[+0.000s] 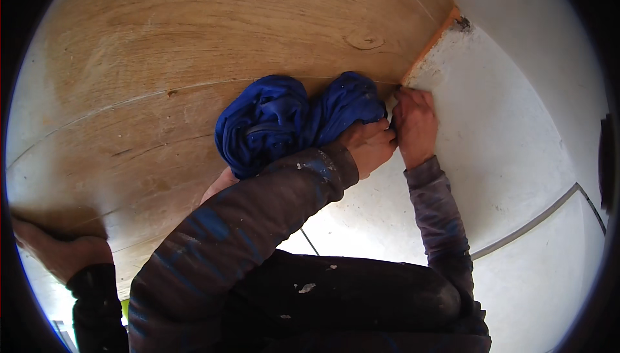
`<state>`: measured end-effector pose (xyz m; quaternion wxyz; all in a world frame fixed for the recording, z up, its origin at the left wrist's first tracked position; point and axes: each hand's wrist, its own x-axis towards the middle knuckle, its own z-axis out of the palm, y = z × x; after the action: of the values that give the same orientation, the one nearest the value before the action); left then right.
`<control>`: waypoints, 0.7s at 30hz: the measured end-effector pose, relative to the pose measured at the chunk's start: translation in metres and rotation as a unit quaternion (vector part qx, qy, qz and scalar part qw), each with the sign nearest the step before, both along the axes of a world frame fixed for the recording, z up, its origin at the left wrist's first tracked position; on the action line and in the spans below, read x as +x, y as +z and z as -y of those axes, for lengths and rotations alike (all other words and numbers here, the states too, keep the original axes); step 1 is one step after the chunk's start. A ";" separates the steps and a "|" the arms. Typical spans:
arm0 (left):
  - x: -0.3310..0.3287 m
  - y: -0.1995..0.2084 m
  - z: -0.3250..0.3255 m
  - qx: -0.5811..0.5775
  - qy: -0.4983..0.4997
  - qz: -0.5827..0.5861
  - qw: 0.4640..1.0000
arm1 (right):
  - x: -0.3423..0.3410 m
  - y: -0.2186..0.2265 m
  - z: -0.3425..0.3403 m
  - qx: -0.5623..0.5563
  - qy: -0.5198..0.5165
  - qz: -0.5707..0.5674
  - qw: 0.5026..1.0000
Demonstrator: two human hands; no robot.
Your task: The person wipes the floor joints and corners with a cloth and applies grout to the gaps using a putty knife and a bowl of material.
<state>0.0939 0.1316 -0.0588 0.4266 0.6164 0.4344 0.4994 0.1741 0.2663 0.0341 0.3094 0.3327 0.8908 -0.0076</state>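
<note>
A bunched blue cloth [265, 117] lies on a wood-grain surface, close to its border with white tile. My left hand [369, 146] is closed at the right end of this cloth, its fingers bent inward. Just to the right, my right hand [415, 124] is also closed, with its fingertips down at the corner where the wood-grain surface meets the white tile. Something small and dark shows between the two hands, too hidden to name. Both sleeves are dark and paint-marked.
The wood-grain surface [213, 24] has an orange edge [429, 46] running to a dark, crumbled spot [462, 24]. White tiles [497, 127] with dark joints lie to the right. A bare foot [61, 250] rests at the left, and bare skin [218, 184] shows below the cloth.
</note>
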 end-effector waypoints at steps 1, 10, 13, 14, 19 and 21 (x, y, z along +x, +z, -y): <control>0.000 -0.002 0.001 0.002 -0.001 0.000 1.000 | 0.000 0.003 0.003 -0.029 -0.030 0.019 0.999; -0.012 0.015 -0.006 -0.053 -0.037 0.037 0.997 | -0.020 0.008 -0.027 0.028 0.014 -0.086 0.996; -0.020 0.019 -0.019 -0.070 0.005 0.052 0.996 | -0.025 0.006 -0.058 0.081 0.015 -0.097 0.992; -0.021 0.020 -0.024 -0.075 0.003 0.052 0.996 | -0.026 0.005 -0.064 0.091 0.017 -0.099 0.991; -0.020 0.021 -0.036 -0.086 0.012 0.039 0.996 | -0.031 -0.003 -0.077 0.078 0.045 -0.100 0.991; -0.017 0.020 -0.037 -0.103 0.011 0.060 0.993 | -0.032 -0.006 -0.078 0.072 0.054 -0.082 0.993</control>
<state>0.0773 0.1685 -0.0385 0.5078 0.5328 0.4641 0.4929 0.1419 0.3442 0.0279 0.2103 0.3035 0.9282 0.0462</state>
